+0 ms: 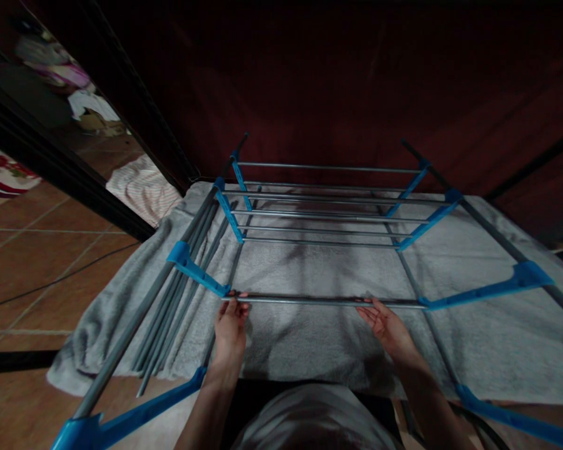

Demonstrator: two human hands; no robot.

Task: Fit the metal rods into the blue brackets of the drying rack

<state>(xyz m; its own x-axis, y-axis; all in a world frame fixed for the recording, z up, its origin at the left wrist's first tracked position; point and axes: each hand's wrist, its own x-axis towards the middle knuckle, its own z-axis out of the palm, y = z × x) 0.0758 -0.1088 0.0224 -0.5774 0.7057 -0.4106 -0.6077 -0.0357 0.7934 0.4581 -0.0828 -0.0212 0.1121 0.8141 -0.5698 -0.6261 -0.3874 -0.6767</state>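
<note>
My left hand (pixel 231 322) pinches a grey metal rod (pixel 300 301) close to its left end, beside a blue plastic bracket (pixel 199 274). Near the other end, the fingers of my right hand (pixel 383 322) hold the same rod from the front. Its right end meets another blue bracket (pixel 483 295); whether either end is seated in its bracket I cannot tell. Both brackets clip onto the long grey side poles (pixel 145 319) of a rack frame. Farther back, several crossbars (pixel 328 216) span between more blue brackets (pixel 431 224).
Loose grey tubes (pixel 173 312) lie on the left of a grey blanket (pixel 497 350) under the frame. More blue brackets (pixel 152 403) are at the near corners. A dark red panel (pixel 338 81) rises behind. Tiled floor (pixel 98 275) with a striped cloth (pixel 145 189) is at left.
</note>
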